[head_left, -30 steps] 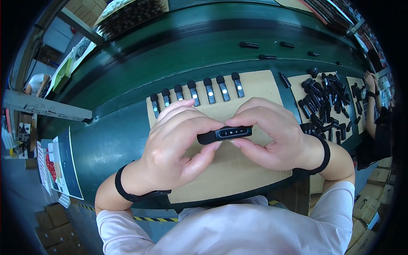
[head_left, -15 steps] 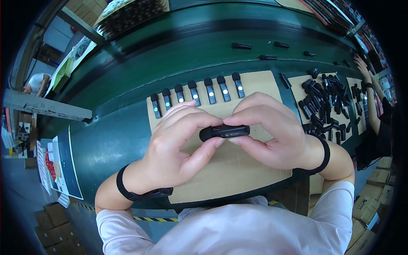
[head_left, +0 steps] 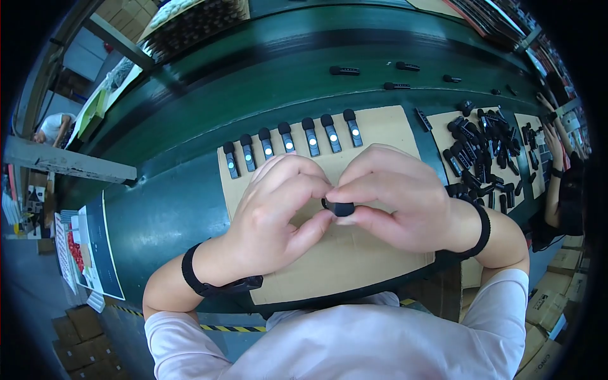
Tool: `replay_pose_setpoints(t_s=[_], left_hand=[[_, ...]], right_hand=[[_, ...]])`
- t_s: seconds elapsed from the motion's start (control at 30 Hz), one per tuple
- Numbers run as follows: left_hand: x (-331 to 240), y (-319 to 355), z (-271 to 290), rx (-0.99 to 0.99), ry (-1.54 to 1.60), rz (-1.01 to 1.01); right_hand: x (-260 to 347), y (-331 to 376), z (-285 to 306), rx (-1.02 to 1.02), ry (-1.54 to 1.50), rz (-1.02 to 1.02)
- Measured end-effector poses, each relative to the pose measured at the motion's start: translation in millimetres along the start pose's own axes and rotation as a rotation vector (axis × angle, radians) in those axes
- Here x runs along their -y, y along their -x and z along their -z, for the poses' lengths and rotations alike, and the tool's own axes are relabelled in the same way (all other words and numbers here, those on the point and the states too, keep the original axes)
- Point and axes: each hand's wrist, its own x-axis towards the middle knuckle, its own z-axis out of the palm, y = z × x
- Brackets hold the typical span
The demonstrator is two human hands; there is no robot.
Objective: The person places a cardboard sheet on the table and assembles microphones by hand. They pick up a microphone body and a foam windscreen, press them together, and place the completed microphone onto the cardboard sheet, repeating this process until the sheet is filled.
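Observation:
A small black wireless microphone with a dark rounded end is held over the cardboard sheet, turned so that little of its length shows. My left hand pinches it from the left between thumb and fingertips. From the right, the thumb and fingers of my right hand close on it too. Beyond my hands, several like microphones with foam tips, one of them this microphone, stand in a row along the sheet's far edge, each showing a bright round light.
A heap of black microphones lies on another cardboard sheet to the right. Farther back, a green conveyor belt carries several more. Another person's hand is at the far right. A metal post juts in from the left.
The microphone in my hands has turned from lying sideways to nearly end-on. Pieces on the belt have shifted left. The other person's hands at the right have moved nearer.

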Motion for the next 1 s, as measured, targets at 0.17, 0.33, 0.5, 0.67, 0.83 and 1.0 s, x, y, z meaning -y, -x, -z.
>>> replay_pose_setpoints(t_s=[0.17,0.33,0.5,0.67,0.83,1.0], left_hand=[[-3.1,-0.3,2.9,0.010,-0.220,-0.164],[-4.2,6.1,-9.3,-0.004,-0.401,-0.475],[-3.0,8.4,-14.2,0.014,-0.418,-0.478],[0.9,9.1,-4.9,0.095,-0.404,-0.383],[2.9,11.5,5.8,0.136,-0.375,-0.304],[4.1,17.1,12.2,0.132,-0.375,-0.239]], right_hand=[[-7.9,6.9,7.5,0.095,-0.370,-0.414],[-2.0,10.0,6.2,0.295,-0.868,-0.961],[-10.6,16.1,5.0,0.307,-0.936,-0.949],[-41.8,8.0,32.8,0.228,-0.405,-0.872],[-83.5,-0.7,53.4,0.181,0.056,-0.935],[-111.5,0.8,52.2,0.200,0.154,-0.801]])
